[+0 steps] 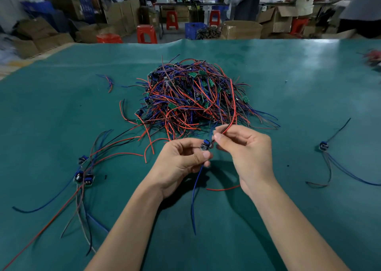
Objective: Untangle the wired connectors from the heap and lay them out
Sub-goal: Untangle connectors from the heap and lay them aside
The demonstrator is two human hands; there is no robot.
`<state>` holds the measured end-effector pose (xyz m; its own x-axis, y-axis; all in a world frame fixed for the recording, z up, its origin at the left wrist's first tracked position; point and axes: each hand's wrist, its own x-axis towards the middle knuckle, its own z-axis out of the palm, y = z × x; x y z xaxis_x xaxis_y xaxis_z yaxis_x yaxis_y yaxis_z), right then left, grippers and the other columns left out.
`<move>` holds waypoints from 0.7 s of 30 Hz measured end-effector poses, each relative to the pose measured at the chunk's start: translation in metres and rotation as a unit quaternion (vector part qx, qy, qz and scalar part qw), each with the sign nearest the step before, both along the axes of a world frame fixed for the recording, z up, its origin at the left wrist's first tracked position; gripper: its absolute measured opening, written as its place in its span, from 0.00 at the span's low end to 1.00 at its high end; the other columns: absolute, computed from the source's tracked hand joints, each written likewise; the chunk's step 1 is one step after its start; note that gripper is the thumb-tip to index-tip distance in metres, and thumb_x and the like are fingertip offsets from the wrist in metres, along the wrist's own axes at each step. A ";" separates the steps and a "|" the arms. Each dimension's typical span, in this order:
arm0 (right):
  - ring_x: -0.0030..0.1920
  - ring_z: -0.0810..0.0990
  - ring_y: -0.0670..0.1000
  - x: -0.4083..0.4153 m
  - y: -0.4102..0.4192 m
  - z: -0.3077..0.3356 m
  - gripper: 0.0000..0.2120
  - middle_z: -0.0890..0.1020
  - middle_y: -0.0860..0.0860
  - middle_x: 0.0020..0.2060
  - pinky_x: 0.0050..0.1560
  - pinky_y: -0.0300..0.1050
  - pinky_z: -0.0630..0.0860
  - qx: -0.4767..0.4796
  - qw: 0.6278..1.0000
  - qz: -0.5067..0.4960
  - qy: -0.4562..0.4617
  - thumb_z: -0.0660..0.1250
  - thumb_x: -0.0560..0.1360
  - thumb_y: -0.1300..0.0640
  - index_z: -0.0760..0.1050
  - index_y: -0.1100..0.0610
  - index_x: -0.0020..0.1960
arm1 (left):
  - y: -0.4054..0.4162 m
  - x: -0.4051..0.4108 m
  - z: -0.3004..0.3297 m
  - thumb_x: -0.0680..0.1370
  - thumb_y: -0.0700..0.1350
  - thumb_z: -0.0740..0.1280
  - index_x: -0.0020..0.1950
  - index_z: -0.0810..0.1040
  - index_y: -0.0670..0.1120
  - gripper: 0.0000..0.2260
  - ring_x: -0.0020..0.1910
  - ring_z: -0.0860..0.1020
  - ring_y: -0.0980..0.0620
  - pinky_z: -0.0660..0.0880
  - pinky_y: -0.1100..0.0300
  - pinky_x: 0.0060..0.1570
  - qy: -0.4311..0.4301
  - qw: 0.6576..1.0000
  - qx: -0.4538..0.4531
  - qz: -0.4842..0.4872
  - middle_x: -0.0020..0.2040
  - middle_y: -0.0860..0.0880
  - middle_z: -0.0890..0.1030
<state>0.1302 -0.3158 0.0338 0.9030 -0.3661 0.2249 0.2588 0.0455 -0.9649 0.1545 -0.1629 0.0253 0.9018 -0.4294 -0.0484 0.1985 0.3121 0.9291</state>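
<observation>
We see the left hand curled, thumb and fingers pinching a small connector with a blue body, held just above the table. A blue wire hangs from this connector down past the left palm, its free end near the table between the two forearms. The right hand sits just beside the left, fingers curled, thumb and forefinger pinching a red wire close to the connector; this wire arcs up and away over the near right edge of the heap. The heap lies directly beyond both hands at the middle of the table: a dense tangle of red, blue and black wires with small green boards mixed in. A short red wire piece lies on the table under the right wrist. To the left, well apart from the heap, we note a group of laid-out connectors, lying close together with long wires trailing toward the near edge. To the right, a single connector lies alone with its wires spread. A few loose wires lie left of the heap. Beyond the far table edge we see red stools and cardboard boxes, blurred.
</observation>
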 end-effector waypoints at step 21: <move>0.36 0.84 0.46 -0.008 0.012 -0.010 0.14 0.86 0.49 0.34 0.38 0.38 0.74 -0.163 0.983 0.070 0.044 0.71 0.72 0.38 0.85 0.48 0.42 | 0.000 0.003 -0.001 0.66 0.38 0.75 0.52 0.79 0.41 0.16 0.34 0.75 0.48 0.61 0.59 0.34 -0.024 0.999 -0.005 0.032 0.36 0.40 0.80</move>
<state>0.1224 -0.3042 0.0242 0.9605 -0.1575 0.2294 0.1879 -0.2409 -0.9522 0.1573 -0.1630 0.0245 0.9286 -0.3711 -0.0007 0.1331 0.3312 0.9341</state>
